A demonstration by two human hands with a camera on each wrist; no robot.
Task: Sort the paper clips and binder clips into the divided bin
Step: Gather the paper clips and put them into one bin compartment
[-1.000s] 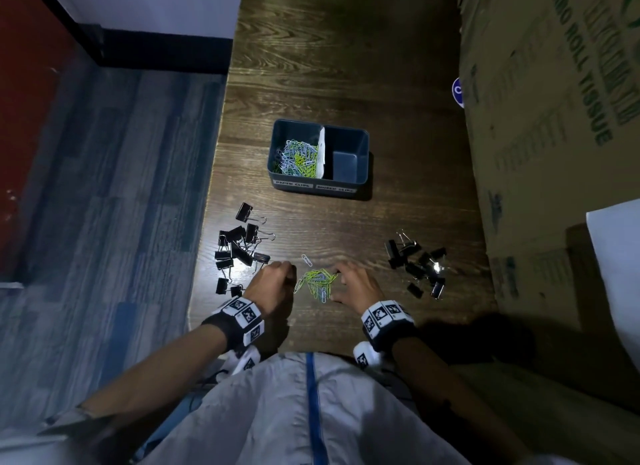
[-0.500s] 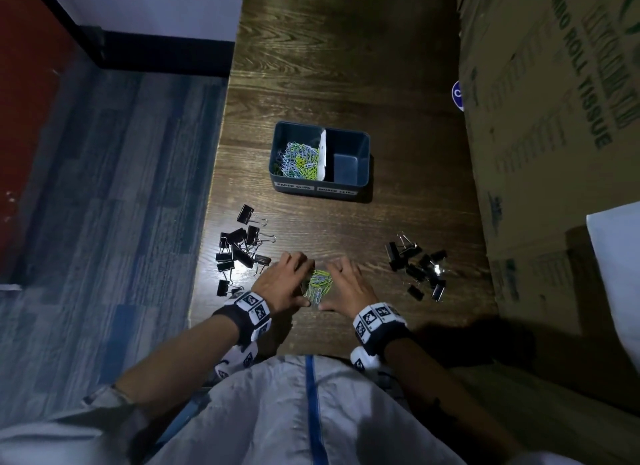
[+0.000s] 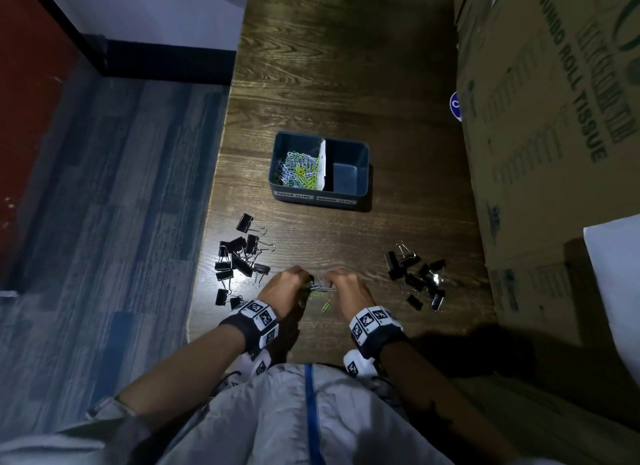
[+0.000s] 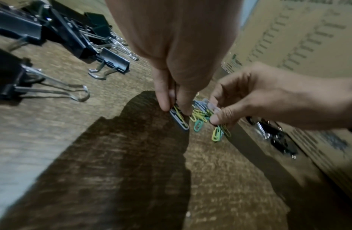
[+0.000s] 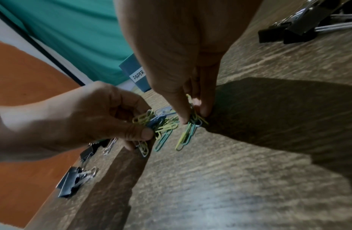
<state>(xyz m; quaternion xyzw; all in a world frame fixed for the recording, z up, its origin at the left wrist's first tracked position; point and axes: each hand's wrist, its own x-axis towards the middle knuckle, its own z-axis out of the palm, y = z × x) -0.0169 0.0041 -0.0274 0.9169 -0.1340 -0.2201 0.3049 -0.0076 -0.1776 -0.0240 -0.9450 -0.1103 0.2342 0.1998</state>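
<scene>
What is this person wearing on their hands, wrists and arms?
Both hands are bare. The left hand and right hand each sit behind a black wrist band carrying white blocks printed with black square-pattern markers. The forearms are bare; a grey sleeve is pushed up on the left arm.

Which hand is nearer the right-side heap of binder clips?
Right. The right hand sits just left of that binder clip heap, pinching paper clips; the left hand is farther, beyond the paper clips.
</scene>
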